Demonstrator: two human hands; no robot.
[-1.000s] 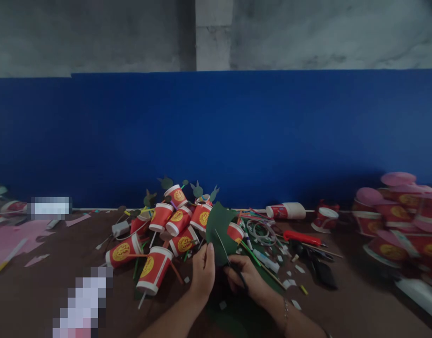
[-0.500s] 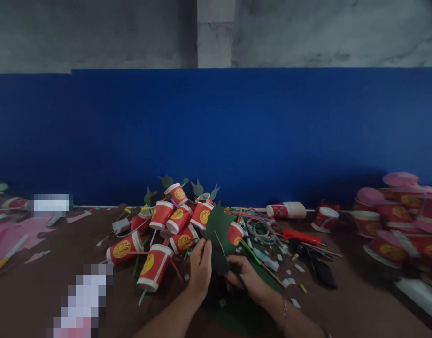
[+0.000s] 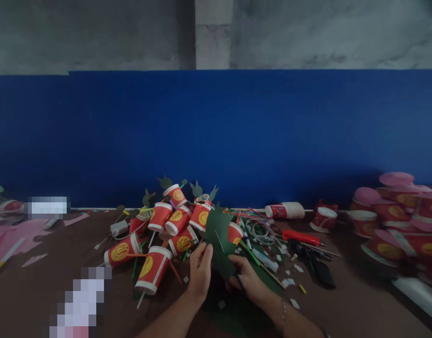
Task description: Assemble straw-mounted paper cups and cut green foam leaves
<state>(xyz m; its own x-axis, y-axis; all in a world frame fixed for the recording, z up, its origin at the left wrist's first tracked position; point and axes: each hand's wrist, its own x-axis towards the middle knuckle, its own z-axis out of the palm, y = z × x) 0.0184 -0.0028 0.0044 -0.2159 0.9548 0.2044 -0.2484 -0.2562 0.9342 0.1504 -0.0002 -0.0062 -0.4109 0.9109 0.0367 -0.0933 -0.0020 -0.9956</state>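
Observation:
My left hand [image 3: 201,267] is closed, its thumb and fingers pinching the left edge of a dark green sheet of paper [image 3: 219,230]. The sheet stands upright with a jagged top edge. In my closed right hand [image 3: 246,277] is a pair of scissors [image 3: 240,281] with dark handles, partly covered by the fingers. A thin silvery blade shows against the green sheet. Just beyond my left hand lies a heap of red paper cups [image 3: 155,267] with yellow emblems, several with straws and green rabbit-head cutouts. Another red cup [image 3: 234,233] is partly behind the sheet.
Right of my hands lie a coiled clear tube [image 3: 261,231], a red-handled tool [image 3: 300,236], a black object [image 3: 323,273] and paper scraps. Pink-topped red cups [image 3: 388,211] are piled at far right. Pink paper [image 3: 15,234] lies at left. A blue wall panel [image 3: 216,136] stands behind.
The view has shifted slightly. The green sheet's right edge appears drawn in a little, and both hands keep nearly the same place and grip.

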